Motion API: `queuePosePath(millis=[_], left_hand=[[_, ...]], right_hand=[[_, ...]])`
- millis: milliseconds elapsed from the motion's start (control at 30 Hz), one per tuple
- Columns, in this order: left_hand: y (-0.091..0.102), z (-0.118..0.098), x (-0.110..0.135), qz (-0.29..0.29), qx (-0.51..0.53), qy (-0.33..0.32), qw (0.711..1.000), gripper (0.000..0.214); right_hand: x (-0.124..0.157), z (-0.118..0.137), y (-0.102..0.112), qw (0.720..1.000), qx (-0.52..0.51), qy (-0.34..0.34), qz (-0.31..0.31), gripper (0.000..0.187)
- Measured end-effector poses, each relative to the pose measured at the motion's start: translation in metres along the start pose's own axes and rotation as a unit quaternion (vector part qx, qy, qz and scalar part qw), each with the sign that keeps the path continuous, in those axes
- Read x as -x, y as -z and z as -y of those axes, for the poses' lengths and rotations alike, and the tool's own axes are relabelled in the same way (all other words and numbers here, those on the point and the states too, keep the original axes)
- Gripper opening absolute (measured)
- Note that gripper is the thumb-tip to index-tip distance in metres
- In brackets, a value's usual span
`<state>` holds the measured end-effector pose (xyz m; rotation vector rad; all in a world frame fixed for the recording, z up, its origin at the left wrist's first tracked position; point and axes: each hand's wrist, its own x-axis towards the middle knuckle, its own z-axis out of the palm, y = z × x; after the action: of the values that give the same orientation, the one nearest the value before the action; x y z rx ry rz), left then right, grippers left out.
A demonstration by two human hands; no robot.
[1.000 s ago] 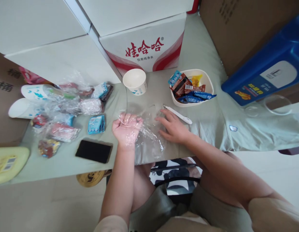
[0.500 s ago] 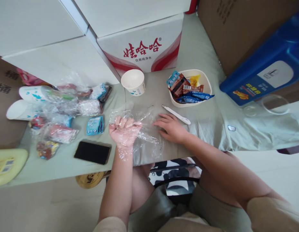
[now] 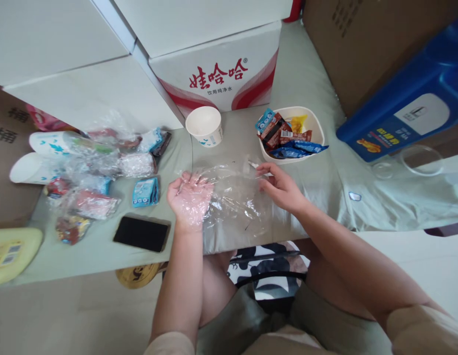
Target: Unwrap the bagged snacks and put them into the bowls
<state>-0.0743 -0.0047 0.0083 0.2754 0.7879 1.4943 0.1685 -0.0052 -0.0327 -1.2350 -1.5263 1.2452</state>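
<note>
My left hand (image 3: 190,199) is palm up near the table's front edge, its fingers loosely curled and apart. Clear plastic covers its palm and fingers; I cannot tell whether the hand is inside the plastic bag (image 3: 232,202) or beneath it. The thin, crinkled bag spreads rightward from that hand. At its upper right edge, my right hand (image 3: 282,187) has thumb and fingers bent around the film. A white utility knife (image 3: 253,163) lies just beyond the right fingers, mostly hidden by them. Behind the bag stands a white paper cup (image 3: 203,125).
A white bowl (image 3: 319,130) holds several wrapped snacks. Left lie a black phone (image 3: 142,233), a blue packet (image 3: 145,192), wrapped items (image 3: 97,203) and paper cups (image 3: 32,167). A white carton (image 3: 221,74) stands behind; a large blue bottle (image 3: 402,103) is at right.
My left hand has loosened from a fist. My right hand has lifted and moved right, partly covering the knife. The plastic bag is spread wider, toward the right.
</note>
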Motion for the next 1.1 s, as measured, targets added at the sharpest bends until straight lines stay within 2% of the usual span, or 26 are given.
queuePosePath(millis=[133, 367, 633, 833, 1100], left_hand=[[-0.003, 0.0, 0.0, -0.015, -0.012, -0.002, 1.0, 0.03], [0.004, 0.003, -0.009, -0.043, -0.018, 0.039, 0.998, 0.023], [0.005, 0.005, -0.011, -0.064, -0.025, 0.04, 0.997, 0.021], [0.004, 0.006, -0.012, -0.075, -0.038, 0.039, 0.996, 0.02], [0.003, 0.008, -0.012, -0.084, -0.042, 0.044, 0.995, 0.019]], right_hand=[[0.0, -0.002, 0.003, 1.0, 0.013, -0.011, 0.007, 0.037], [0.0, 0.009, 0.004, 0.999, -0.019, -0.014, -0.039, 0.03], [-0.003, 0.009, 0.005, 0.995, -0.053, -0.013, -0.082, 0.017], [-0.003, 0.007, 0.006, 0.995, -0.047, -0.018, -0.084, 0.018], [0.001, 0.011, 0.006, 0.999, -0.003, -0.016, -0.049, 0.015]])
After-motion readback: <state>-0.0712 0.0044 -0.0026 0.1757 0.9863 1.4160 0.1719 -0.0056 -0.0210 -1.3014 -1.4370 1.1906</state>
